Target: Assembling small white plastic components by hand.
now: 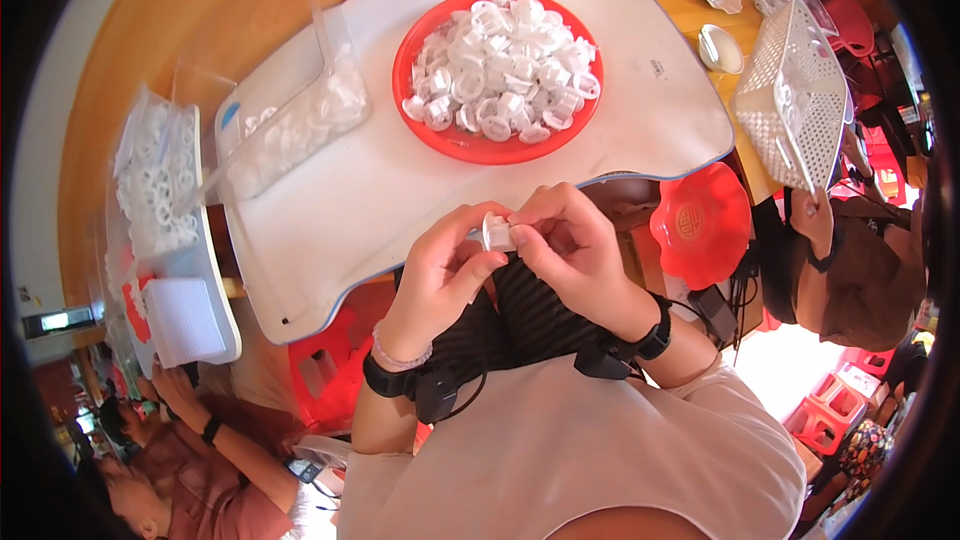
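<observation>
Both my hands meet in front of the table edge, around one small white plastic part (pixel 497 233) with a round flange. My left hand (pixel 440 265) pinches it between thumb and fingers from the left. From the right, the fingertips of my right hand (pixel 565 240) close on its other side; part of it is hidden behind them. Beyond my hands, a red round tray (pixel 460 148) stands on the white table (pixel 330 225), heaped with many similar white parts (pixel 510 65).
Clear plastic bags of white parts (pixel 300 125) lie at the left of the table. At right are a perforated white basket (pixel 815 90), a small bowl (pixel 722 48) and a red scalloped dish (pixel 702 225). Other people sit at both sides, one person's hand (pixel 812 220) beside the basket.
</observation>
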A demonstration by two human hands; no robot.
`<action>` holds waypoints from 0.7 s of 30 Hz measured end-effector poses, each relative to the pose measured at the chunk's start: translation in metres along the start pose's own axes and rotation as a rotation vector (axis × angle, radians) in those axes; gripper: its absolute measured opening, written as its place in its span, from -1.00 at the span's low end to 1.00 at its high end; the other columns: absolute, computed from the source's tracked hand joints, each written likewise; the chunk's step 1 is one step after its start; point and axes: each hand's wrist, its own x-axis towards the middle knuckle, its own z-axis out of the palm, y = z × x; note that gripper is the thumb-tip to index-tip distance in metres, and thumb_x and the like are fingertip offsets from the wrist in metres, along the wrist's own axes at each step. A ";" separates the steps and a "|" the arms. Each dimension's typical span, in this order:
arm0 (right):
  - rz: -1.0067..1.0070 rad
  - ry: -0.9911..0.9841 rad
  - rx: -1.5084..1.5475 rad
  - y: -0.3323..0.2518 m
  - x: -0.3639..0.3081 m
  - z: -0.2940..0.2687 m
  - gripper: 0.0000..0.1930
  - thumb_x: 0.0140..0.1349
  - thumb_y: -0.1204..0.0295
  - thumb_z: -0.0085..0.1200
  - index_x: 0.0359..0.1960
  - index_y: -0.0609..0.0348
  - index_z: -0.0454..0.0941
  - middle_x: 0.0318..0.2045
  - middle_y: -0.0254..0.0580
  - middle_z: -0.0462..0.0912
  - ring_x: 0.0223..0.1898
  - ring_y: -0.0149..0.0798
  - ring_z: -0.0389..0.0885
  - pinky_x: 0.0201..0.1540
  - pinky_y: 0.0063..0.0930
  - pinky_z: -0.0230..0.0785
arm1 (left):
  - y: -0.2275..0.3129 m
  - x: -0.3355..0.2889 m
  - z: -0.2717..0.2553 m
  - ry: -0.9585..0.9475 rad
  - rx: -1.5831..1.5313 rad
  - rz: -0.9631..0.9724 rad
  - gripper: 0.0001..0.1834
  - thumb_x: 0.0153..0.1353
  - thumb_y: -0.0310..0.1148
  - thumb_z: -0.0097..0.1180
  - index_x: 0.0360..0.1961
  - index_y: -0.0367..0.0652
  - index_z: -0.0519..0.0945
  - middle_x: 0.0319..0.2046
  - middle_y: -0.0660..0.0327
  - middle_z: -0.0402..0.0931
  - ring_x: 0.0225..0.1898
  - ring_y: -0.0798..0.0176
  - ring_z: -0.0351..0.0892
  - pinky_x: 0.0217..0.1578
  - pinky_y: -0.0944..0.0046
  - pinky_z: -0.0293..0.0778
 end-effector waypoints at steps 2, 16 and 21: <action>0.023 -0.004 0.023 0.005 0.002 -0.003 -0.95 0.23 0.60 -0.05 -0.31 0.25 0.34 -0.45 -0.33 0.47 -0.57 -0.62 0.42 -0.63 -0.74 0.27 | -0.001 0.003 -0.001 -0.001 0.037 -0.008 -0.65 0.21 -0.41 0.08 0.00 -0.32 0.39 -0.17 0.22 0.44 -0.28 0.47 0.47 -0.29 0.50 0.42; -0.200 0.145 -0.821 -0.013 0.113 -0.064 -0.89 0.11 0.53 0.05 -0.34 0.25 0.43 -0.48 -0.16 0.53 -0.48 -0.25 0.52 -0.41 -0.43 0.37 | -0.035 0.035 -0.037 0.268 -0.342 -0.155 -0.60 0.09 -0.46 -0.10 0.01 -0.25 0.37 -0.34 0.35 0.27 -0.47 0.50 0.22 -0.42 0.49 0.22; -0.462 0.048 -1.335 0.011 0.156 -0.082 -0.88 0.11 0.46 0.04 -0.33 0.21 0.45 -0.34 -0.12 0.54 -0.35 -0.11 0.54 -0.31 -0.26 0.39 | -0.047 0.028 -0.050 0.344 -0.836 -0.156 -0.62 -0.15 -0.58 -0.17 -0.19 -0.21 0.38 -0.32 0.30 0.25 -0.37 0.40 0.22 -0.35 0.42 0.26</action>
